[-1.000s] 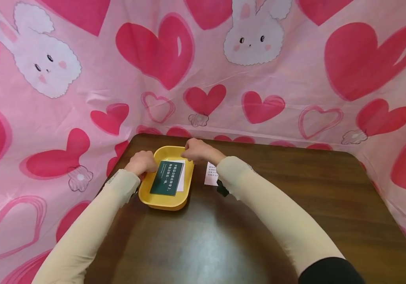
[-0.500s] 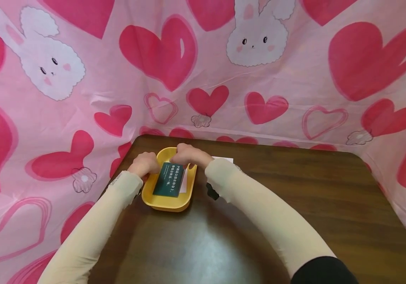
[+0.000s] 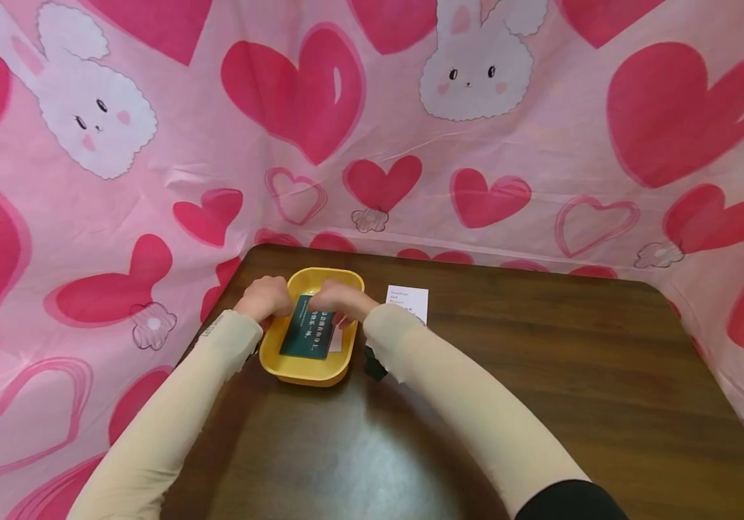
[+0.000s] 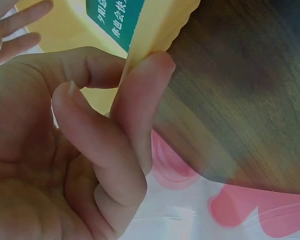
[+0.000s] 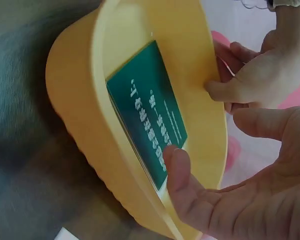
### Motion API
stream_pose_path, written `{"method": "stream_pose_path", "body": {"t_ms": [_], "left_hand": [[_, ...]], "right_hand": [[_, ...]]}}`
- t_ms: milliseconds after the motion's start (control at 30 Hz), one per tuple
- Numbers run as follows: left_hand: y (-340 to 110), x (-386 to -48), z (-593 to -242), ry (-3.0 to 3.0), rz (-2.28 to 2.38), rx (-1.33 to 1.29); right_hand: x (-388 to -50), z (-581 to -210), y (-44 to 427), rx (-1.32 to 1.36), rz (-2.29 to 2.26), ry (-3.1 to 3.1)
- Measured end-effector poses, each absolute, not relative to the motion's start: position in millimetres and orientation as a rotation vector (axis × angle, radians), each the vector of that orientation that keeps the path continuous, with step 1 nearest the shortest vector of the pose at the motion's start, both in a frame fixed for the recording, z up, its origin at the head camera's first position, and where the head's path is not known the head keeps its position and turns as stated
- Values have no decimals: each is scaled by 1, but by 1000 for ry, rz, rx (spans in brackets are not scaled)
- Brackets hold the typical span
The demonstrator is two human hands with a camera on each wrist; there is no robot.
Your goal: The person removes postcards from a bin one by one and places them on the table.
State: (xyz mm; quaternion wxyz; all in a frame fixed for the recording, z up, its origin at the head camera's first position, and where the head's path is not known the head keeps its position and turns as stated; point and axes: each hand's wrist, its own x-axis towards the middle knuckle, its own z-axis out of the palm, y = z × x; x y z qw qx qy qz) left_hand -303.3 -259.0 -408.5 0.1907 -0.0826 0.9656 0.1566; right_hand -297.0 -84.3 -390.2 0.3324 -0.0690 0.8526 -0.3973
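Left hand (image 3: 266, 297): pinches the left rim of the yellow tray (image 3: 303, 370).
Green printed card (image 3: 305, 339): lies inside the tray, atop a pale card (image 3: 336, 341).
Right hand (image 3: 339, 297): over the tray, fingers parted, grasping nothing; card contact cannot be determined.
White printed card (image 3: 411, 297): on the wooden table (image 3: 508, 361), right of the tray.
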Motion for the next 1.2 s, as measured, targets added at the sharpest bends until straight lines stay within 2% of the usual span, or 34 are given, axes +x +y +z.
{"method": "stream_pose_path", "body": {"t_ms": [900,1200], "left_hand": [[-258,-305,-410,2727,413,-219],[-260,-307,-413,2724,376,-205]], "right_hand": [[-289,-407,-86,8,-1163,2035],[-291,-413,-90,-3,-1186,2040]]}}
